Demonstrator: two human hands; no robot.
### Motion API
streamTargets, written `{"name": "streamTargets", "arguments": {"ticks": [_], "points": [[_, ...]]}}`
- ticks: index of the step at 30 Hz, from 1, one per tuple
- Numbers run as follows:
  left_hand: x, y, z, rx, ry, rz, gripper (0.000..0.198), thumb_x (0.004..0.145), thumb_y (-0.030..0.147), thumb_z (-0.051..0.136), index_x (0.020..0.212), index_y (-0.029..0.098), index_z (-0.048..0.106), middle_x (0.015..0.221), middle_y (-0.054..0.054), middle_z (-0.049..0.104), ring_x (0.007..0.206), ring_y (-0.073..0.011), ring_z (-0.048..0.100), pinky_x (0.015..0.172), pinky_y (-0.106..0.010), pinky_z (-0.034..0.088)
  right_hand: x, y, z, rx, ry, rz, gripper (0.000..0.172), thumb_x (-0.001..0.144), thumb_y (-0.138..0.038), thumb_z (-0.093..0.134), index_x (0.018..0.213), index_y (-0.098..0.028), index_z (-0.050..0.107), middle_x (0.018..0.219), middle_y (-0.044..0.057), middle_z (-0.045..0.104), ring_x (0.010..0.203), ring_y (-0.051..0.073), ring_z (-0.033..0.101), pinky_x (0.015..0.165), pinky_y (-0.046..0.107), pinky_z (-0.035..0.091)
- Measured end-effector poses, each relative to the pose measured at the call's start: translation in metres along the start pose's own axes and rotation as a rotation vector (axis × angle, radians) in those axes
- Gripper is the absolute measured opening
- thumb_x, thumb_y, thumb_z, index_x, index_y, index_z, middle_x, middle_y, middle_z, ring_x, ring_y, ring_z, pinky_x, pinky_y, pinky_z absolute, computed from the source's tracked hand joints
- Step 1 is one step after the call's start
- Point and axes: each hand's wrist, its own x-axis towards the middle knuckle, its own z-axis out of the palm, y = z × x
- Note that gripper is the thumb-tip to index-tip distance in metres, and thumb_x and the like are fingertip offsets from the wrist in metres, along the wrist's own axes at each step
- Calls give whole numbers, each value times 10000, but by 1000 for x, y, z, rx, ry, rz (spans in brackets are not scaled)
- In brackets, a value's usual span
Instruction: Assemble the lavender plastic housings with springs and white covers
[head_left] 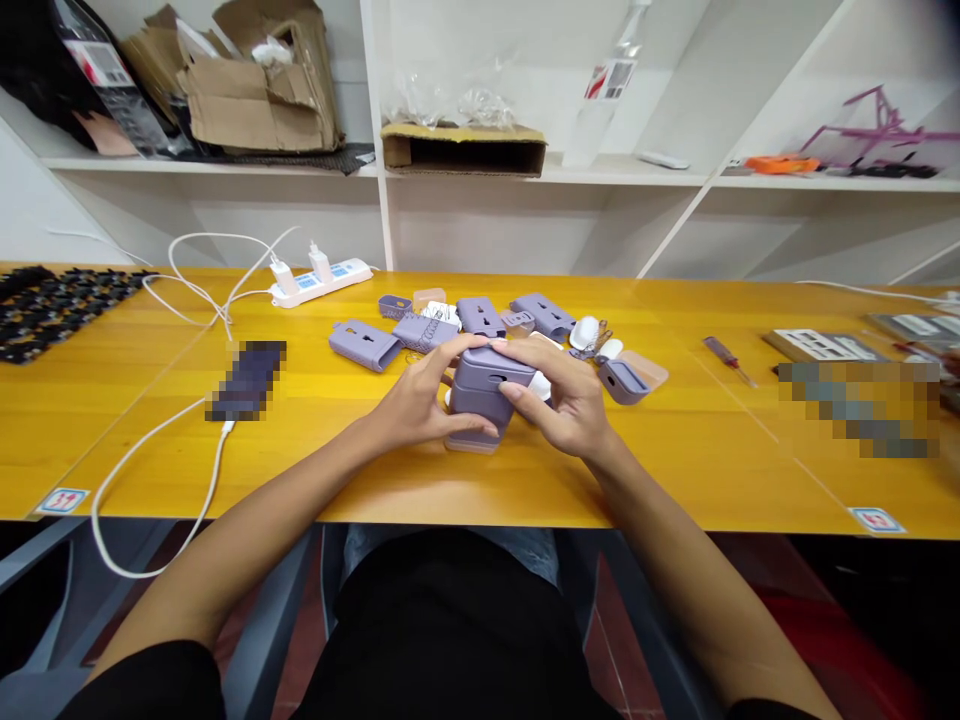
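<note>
**Both hands clasp a purple box (474, 402) near the middle of the table's (420, 490) front edge**

The left hand (424, 395) has its grip closed around the box's left side, thumb low across the face. The right hand (571, 402) pinches the box between fingers along the top and a thumb beside the dark slot. Whether the base touches the table, I cannot tell. Behind, toward the back edge, lie purple shells (365, 346) and white parts. A phone (246, 381) lies toward the left end; a screwdriver (724, 355) lies toward the right.
</note>
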Motion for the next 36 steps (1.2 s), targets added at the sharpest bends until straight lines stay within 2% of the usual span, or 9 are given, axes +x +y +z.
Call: {"name": "streamTargets", "arguments": {"ticks": [5, 9, 14, 20, 25, 27, 31, 33, 36], "points": [[-3, -5, 3, 20, 17, 35, 1037, 803, 574, 964, 1648, 318, 420, 1553, -173, 646, 1360, -349, 716, 1011, -453, 682, 0, -3, -1, 2, -26, -31, 478, 1046, -257, 706, 1520, -322, 705, 1404, 125, 773, 1263, 336, 750, 1080, 542, 600], [-5, -6, 3, 52, 28, 48, 1013, 805, 591, 957, 1630, 314, 439, 1513, -171, 675, 1286, -327, 755, 931, -415, 696, -2, -3, -1, -10, -36, -55, 528, 1047, -224, 700, 1564, -332, 669, 1428, 121, 755, 1284, 323, 739, 1098, 529, 599], [-5, -9, 5, 90, 63, 78, 992, 808, 620, 944, 1611, 308, 453, 1460, -165, 712, 1138, -286, 806, 827, -361, 698, -4, -1, 0, 10, -30, -42, 510, 1056, -244, 697, 1556, -338, 677, 1410, 102, 769, 1289, 311, 739, 1110, 504, 599], [-7, -15, 9, 90, 72, 100, 1027, 816, 622, 938, 1647, 320, 415, 1500, -176, 692, 1095, -273, 813, 819, -353, 693, -4, 1, 0, 46, -22, -7, 472, 1056, -289, 703, 1525, -337, 701, 1404, 91, 783, 1297, 308, 732, 1122, 520, 593], [-10, -12, 12, 24, 9, -20, 1019, 893, 575, 892, 1713, 355, 329, 1588, -183, 626, 1097, -269, 809, 836, -348, 685, -5, 1, 2, 96, -18, 51, 468, 1051, -276, 716, 1507, -380, 711, 1388, 70, 775, 1265, 288, 723, 1101, 516, 591], [-11, -10, 12, -4, -31, -105, 1049, 910, 598, 867, 1746, 348, 285, 1589, -193, 625, 1033, -262, 812, 850, -370, 685, -4, 1, 2, 94, -17, 60, 442, 1060, -278, 703, 1489, -381, 725, 1393, 74, 758, 1263, 285, 711, 1105, 520, 582], [-12, -10, 13, -27, -103, -256, 1178, 906, 652, 844, 1797, 314, 151, 1350, -168, 760, 826, -245, 792, 782, -396, 680, -3, 0, 3, 89, -14, 61, 398, 1075, -298, 678, 1456, -389, 752, 1330, 80, 739, 1213, 280, 698, 1065, 511, 585], [-13, -11, 15, -21, -113, -290, 1239, 909, 666, 832, 1808, 283, 70, 1308, -179, 773, 862, -281, 807, 806, -424, 678, -2, 0, 3, 80, -24, 79, 376, 1085, -328, 659, 1441, -386, 763, 1291, 88, 727, 1186, 285, 691, 1034, 511, 593], [-14, -13, 18, -5, -116, -308, 1263, 923, 672, 812, 1812, 248, 20, 1418, -240, 724, 1083, -365, 816, 914, -476, 669, -1, 0, 3, 67, -49, 102, 364, 1101, -356, 627, 1438, -374, 765, 1269, 97, 699, 1182, 288, 675, 1017, 509, 593]]}}
